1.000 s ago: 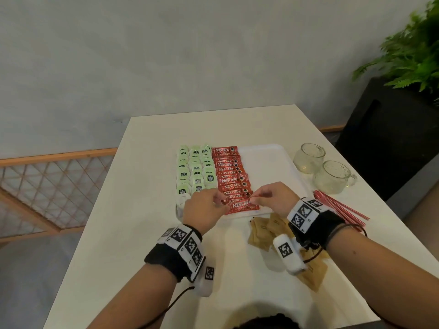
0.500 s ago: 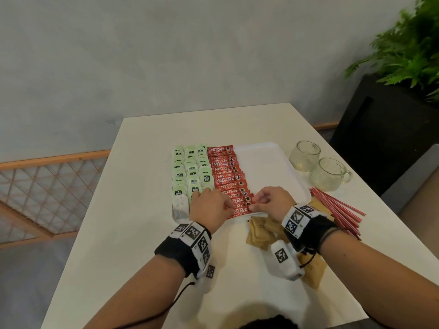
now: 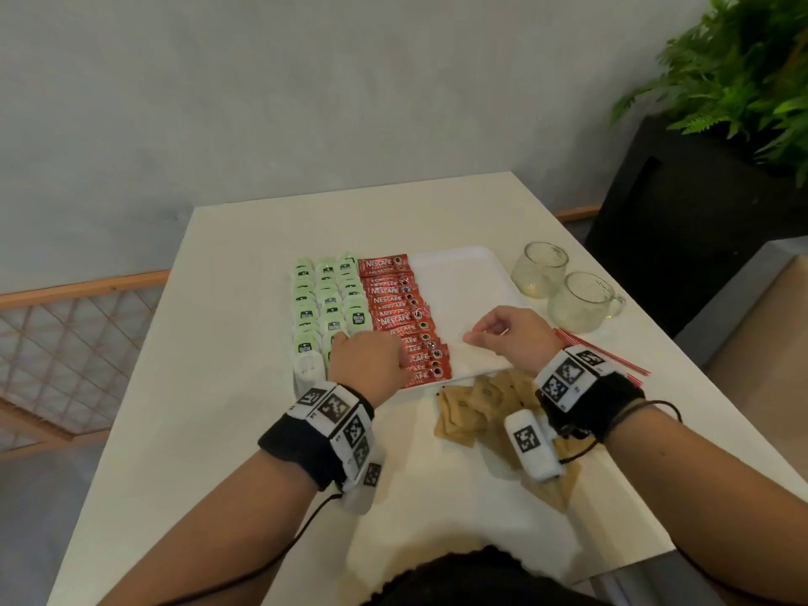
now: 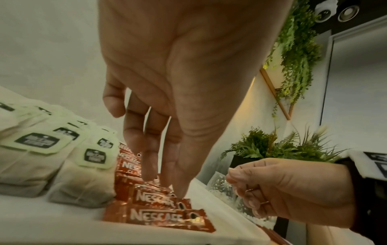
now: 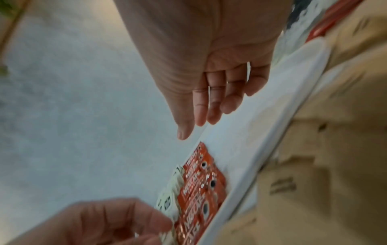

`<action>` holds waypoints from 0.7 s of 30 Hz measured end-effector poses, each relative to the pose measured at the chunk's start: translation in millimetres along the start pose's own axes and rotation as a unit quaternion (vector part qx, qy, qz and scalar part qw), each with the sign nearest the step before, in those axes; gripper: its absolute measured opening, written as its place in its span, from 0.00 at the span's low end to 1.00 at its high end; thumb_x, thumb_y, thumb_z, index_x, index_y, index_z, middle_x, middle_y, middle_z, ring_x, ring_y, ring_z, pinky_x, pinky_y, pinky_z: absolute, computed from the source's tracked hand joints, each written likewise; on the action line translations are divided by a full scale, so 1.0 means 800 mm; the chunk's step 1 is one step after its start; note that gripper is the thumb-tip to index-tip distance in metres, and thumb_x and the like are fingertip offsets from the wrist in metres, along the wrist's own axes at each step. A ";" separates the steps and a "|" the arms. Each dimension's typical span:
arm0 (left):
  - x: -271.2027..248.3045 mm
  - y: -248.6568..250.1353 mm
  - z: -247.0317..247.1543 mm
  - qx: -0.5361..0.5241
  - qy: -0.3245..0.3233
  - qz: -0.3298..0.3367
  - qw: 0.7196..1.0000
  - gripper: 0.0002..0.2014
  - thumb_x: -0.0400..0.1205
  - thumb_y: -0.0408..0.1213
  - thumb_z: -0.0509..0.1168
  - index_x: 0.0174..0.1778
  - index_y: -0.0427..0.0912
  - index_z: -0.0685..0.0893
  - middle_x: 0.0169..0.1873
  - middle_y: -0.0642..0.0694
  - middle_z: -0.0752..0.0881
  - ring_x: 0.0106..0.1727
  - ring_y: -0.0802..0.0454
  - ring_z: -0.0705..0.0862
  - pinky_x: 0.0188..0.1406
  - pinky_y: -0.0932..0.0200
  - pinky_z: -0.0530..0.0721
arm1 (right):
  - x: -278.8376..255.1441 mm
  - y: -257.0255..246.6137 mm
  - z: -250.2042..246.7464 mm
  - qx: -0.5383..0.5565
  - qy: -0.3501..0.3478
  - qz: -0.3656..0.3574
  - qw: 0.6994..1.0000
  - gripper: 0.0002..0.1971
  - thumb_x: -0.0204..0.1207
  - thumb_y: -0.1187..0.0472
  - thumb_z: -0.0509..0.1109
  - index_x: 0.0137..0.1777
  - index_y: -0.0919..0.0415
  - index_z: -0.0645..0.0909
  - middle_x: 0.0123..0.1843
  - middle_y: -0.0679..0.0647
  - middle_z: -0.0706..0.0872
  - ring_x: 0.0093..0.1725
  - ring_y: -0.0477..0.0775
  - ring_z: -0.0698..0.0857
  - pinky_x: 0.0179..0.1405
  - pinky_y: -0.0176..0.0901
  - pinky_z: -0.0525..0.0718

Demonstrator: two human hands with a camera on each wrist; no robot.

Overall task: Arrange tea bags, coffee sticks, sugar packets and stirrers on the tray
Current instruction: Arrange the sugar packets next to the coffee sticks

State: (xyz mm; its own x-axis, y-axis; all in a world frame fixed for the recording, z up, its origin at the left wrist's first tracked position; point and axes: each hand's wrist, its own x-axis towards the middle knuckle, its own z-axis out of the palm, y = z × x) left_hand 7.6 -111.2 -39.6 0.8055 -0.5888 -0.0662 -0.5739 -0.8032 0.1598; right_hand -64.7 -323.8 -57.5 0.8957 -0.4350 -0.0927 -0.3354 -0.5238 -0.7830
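Observation:
A white tray (image 3: 463, 290) holds columns of green-tagged tea bags (image 3: 325, 299) on its left and one column of red coffee sticks (image 3: 395, 299) beside them. My left hand (image 3: 371, 356) rests on the nearest coffee sticks (image 4: 165, 217), its straight fingers (image 4: 148, 172) touching them. Over the bare right part of the tray, my right hand (image 3: 481, 336) hovers with relaxed fingers (image 5: 213, 112) and holds nothing. Brown sugar packets (image 3: 468, 408) lie on the table just in front of the tray. Red stirrers (image 3: 612, 358) lie to the right, partly hidden by my right wrist.
Two glass mugs (image 3: 540, 269) (image 3: 581, 301) stand right of the tray. A black planter with a fern (image 3: 699, 212) is beyond the table's right edge. A wooden lattice rail (image 3: 78, 343) runs at the left below the table.
My right hand has let go of the front coffee stick and moved right, over the bare part of the tray. My left hand stays on the sticks.

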 end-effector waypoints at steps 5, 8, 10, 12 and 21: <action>-0.011 0.035 0.003 -0.007 -0.072 -0.010 0.997 0.16 0.80 0.55 0.67 0.39 0.46 0.88 0.38 0.52 0.88 0.40 0.52 0.87 0.37 0.58 0.79 | -0.031 0.021 -0.033 -0.059 -0.041 0.001 0.997 0.04 0.67 0.53 0.81 0.37 0.49 0.89 0.34 0.44 0.88 0.37 0.42 0.83 0.40 0.38 0.80; -0.019 0.059 0.011 0.035 -0.106 -0.028 0.993 0.23 0.80 0.63 0.63 0.32 0.45 0.75 0.32 0.51 0.79 0.37 0.51 0.81 0.39 0.57 0.78 | -0.045 0.028 -0.025 -0.109 -0.113 -0.005 0.988 0.05 0.66 0.53 0.81 0.41 0.46 0.89 0.34 0.42 0.88 0.36 0.39 0.83 0.38 0.32 0.79; -0.025 0.074 0.012 0.067 -0.107 -0.040 0.991 0.26 0.81 0.66 0.59 0.34 0.45 0.72 0.30 0.51 0.74 0.37 0.50 0.79 0.38 0.57 0.75 | -0.050 0.033 -0.017 -0.118 -0.134 -0.004 0.984 0.13 0.64 0.51 0.83 0.48 0.46 0.88 0.34 0.45 0.85 0.36 0.43 0.83 0.39 0.36 0.80; -0.027 0.087 0.014 0.072 -0.103 -0.056 0.991 0.24 0.82 0.64 0.58 0.38 0.44 0.73 0.32 0.51 0.75 0.40 0.49 0.79 0.39 0.57 0.74 | -0.054 0.037 -0.012 -0.126 -0.137 -0.003 0.982 0.20 0.61 0.49 0.84 0.54 0.46 0.86 0.34 0.45 0.85 0.36 0.44 0.83 0.41 0.39 0.81; -0.042 0.113 0.026 0.029 -0.146 -0.097 0.984 0.20 0.78 0.59 0.68 0.49 0.43 0.81 0.45 0.49 0.83 0.47 0.49 0.83 0.44 0.57 0.77 | -0.058 0.045 -0.020 -0.156 -0.209 -0.018 0.965 0.41 0.57 0.51 0.86 0.73 0.47 0.76 0.35 0.41 0.80 0.39 0.43 0.80 0.47 0.38 0.78</action>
State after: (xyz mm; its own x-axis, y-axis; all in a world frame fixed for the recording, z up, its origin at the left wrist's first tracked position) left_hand -74.0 -165.8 -43.8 0.8286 -0.4187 -0.3716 -0.4282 -0.9016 0.0609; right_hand -122.9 -334.3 -71.5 0.9260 -0.1121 -0.3604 -0.3146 -0.7570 -0.5727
